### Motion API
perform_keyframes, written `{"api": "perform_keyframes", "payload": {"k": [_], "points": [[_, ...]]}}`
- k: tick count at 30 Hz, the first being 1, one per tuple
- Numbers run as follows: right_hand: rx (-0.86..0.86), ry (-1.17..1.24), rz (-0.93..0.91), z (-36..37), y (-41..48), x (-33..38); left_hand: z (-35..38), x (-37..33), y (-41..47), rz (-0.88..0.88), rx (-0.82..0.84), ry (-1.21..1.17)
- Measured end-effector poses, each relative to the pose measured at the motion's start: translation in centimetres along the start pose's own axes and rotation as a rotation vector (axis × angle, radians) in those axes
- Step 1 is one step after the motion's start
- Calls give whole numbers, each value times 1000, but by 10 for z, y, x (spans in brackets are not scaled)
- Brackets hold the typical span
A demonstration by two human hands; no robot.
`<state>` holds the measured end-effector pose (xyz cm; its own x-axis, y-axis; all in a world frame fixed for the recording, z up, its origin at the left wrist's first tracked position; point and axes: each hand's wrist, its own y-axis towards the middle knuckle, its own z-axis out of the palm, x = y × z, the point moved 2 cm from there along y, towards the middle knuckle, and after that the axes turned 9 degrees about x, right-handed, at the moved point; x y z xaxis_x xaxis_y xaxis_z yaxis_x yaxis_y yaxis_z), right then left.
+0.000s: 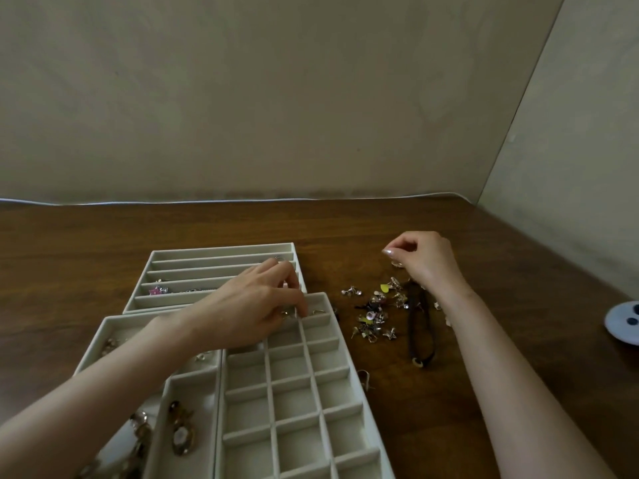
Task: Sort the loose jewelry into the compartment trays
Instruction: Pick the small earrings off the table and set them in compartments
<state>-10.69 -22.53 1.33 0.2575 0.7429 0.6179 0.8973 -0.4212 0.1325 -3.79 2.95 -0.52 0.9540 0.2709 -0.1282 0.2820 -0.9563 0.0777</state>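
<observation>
Nearest, the pale felt-lined grid tray of small square compartments lies on the brown wooden table. Over its far row hangs the left hand, its grip pinched on a small gold-coloured piece. This is just beside the corner compartment, which holds a small gold hook earring. Right of the tray, apart from its rim, lies the heap of loose small earrings and charms. A black cord necklace runs along its right side, long axis near-to-far. At the heap's far end the right hand is curled, thumb to forefinger; whether that grip holds anything cannot be told. The heap lies nearer the right hand, so the next piece probably has to go leftward to reach the tray.
</observation>
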Motion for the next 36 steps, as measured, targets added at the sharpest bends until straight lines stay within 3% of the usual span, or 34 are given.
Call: {"api": "perform_keyframes", "payload": {"k": [11, 16, 27, 30, 33, 36], "points": [[-110, -105, 140, 0, 9, -34, 2, 9, 0, -16, -164, -91], [29, -280, 90, 18, 14, -38, 2, 10, 0, -21, -191, -120], [-24, -303, 15, 22, 13, -26, 1, 8, -1, -30, -264, -149], [-11, -76, -65, 21, 8, -12, 0, 9, 0, -59, -301, -205], [158, 255, -166, 27, -8, 24, -2, 8, 1, -97, -347, -312], [310, 366, -240, 41, -23, 52, -3, 4, 2, -135, -321, -409]]}}
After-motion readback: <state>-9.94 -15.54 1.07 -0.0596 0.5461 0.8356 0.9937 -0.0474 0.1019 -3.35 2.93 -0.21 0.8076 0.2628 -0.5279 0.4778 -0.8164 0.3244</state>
